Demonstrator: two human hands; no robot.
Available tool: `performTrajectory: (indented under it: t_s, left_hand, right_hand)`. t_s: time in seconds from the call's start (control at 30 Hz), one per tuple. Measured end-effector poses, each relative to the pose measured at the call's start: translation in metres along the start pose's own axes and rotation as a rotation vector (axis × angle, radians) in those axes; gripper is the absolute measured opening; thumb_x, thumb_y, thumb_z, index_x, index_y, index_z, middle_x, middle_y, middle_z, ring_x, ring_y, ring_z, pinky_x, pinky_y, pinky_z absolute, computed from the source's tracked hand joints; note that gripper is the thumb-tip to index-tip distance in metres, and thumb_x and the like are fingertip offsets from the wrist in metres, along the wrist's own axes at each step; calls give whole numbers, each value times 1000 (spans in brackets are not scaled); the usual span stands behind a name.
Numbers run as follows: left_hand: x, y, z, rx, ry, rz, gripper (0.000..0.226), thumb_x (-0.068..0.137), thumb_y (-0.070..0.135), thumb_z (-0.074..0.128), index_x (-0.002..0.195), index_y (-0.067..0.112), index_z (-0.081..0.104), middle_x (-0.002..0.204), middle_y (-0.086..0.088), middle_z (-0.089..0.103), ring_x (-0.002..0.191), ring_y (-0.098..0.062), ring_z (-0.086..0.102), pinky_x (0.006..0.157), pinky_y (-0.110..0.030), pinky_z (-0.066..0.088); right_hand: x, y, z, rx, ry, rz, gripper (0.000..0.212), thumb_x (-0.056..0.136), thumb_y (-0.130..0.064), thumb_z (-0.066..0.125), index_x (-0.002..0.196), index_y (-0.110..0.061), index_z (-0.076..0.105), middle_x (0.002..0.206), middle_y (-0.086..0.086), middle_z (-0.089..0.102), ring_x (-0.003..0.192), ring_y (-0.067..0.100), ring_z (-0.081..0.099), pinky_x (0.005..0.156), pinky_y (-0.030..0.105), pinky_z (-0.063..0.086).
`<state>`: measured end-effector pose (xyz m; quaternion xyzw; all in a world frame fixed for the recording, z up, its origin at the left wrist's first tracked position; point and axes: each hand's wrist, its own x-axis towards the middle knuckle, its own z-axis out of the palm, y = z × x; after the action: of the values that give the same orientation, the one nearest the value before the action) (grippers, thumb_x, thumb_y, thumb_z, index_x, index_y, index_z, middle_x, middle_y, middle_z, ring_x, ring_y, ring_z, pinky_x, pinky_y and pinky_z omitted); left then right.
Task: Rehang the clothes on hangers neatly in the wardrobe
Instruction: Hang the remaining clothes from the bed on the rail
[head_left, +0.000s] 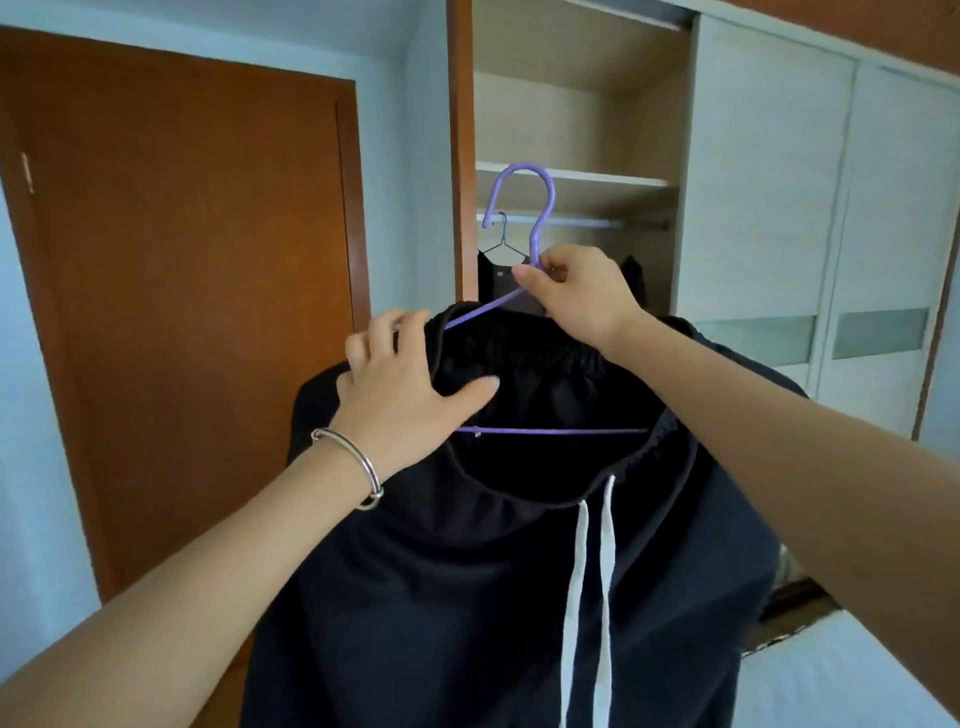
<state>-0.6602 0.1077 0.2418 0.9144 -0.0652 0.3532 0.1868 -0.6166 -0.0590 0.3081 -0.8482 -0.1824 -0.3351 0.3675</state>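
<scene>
Black drawstring trousers (519, 571) with white cords hang in front of me on a purple hanger (524, 192). The hanger's bottom bar shows inside the elastic waistband. My right hand (576, 296) pinches the hanger at the base of its hook, holding it up. My left hand (410, 384), with a silver bangle on the wrist, grips the left side of the waistband over the hanger's shoulder. Behind, the open wardrobe (571, 130) shows a rail (587, 222) with a dark garment (498, 280) on a thin wire hanger.
A brown room door (182, 286) stands shut on the left. White sliding wardrobe doors (831, 208) fill the right. A shelf (597, 179) sits just above the rail. A white bed surface (841, 675) lies at the lower right.
</scene>
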Motion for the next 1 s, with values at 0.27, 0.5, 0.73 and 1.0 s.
performTrajectory:
  t_s: [0.27, 0.5, 0.73, 1.0]
  left_hand:
    - [76, -88, 30, 4, 45, -43, 49, 85, -2, 38, 128, 18, 50, 122, -13, 54, 92, -31, 55, 78, -36, 48]
    - [183, -138, 58, -104, -36, -77, 34, 85, -1, 42, 104, 10, 68, 104, -9, 67, 77, -19, 50, 63, -24, 38]
    - [273, -170, 110, -301, -285, -184, 8, 70, 10, 37, 70, 14, 44, 78, -8, 37, 74, -22, 29, 70, -34, 22]
    - [324, -192, 187, -104, -371, 121, 53, 87, 60, 29, 77, 23, 67, 78, 2, 63, 83, -27, 62, 73, -29, 41]
  right_hand:
    - [44, 30, 50, 36, -8, 63, 33, 89, -26, 54, 60, -12, 45, 54, 0, 40, 55, 18, 38, 58, 27, 32]
    - [107, 78, 99, 153, -121, 47, 36, 89, -23, 53, 70, 8, 57, 60, 6, 35, 58, 21, 28, 58, 28, 28]
    - [193, 112, 141, 290, -137, 55, 26, 90, -24, 54, 80, -3, 67, 55, 1, 36, 50, 13, 27, 50, 21, 27]
    - [244, 172, 210, 351, -114, 167, 29, 91, -24, 54, 65, -14, 64, 54, 0, 39, 47, 9, 31, 43, 12, 29]
